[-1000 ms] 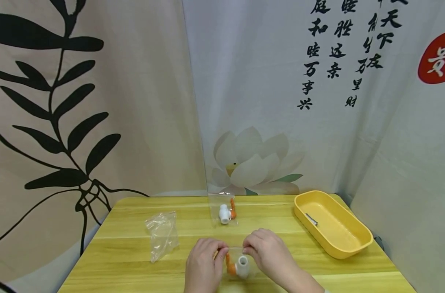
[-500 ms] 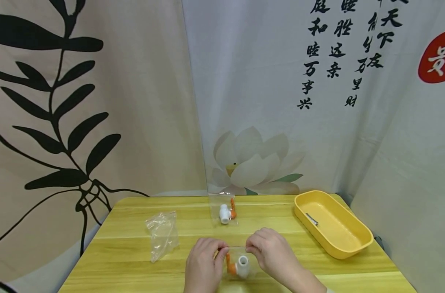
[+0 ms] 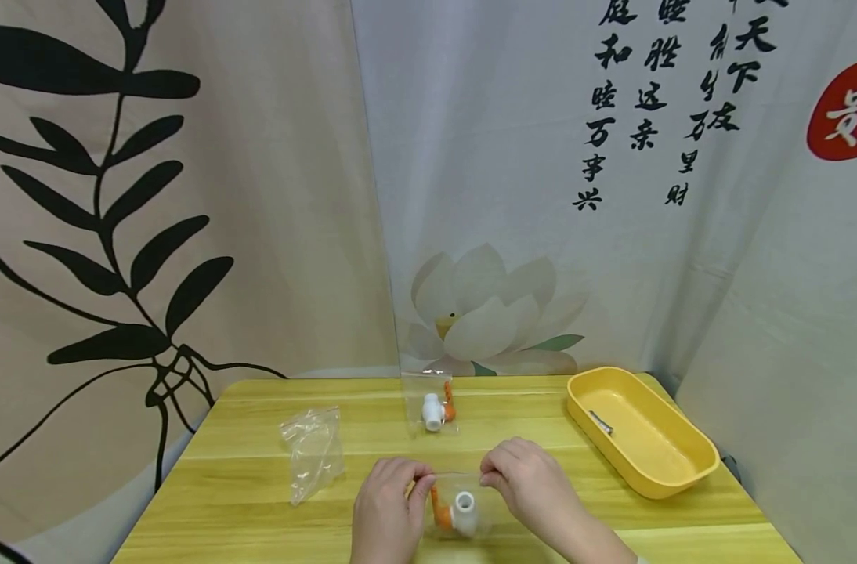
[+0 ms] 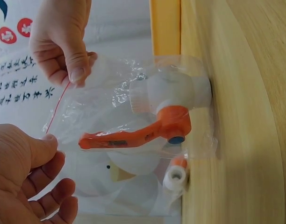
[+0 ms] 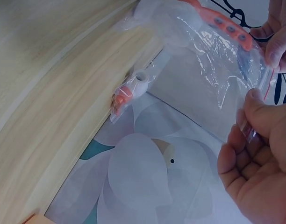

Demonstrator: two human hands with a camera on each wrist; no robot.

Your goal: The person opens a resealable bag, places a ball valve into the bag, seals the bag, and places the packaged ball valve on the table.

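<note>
A clear zip bag (image 4: 110, 107) with a red seal line holds a white plastic ball valve (image 3: 465, 513) with an orange lever handle (image 4: 129, 137). My left hand (image 3: 389, 513) pinches one end of the bag's top edge between thumb and index finger. At the opposite end, my right hand (image 3: 530, 489) pinches the same edge, its other fingers curled in. The red line runs taut between the two hands in the left wrist view. Below it, the valve sits low in the bag, close over the wooden table (image 3: 210, 501).
Another bagged valve (image 3: 433, 411) with an orange handle lies near the table's back edge. To the left is a crumpled clear bag (image 3: 314, 454). A yellow tray (image 3: 671, 454) stands at the right, a small silvery item (image 3: 601, 423) inside. A printed curtain (image 3: 294, 196) hangs behind.
My right hand has shifted slightly to the right and my left hand slightly left, widening the gap along the bag's top edge. The bagged valve has moved a little left.
</note>
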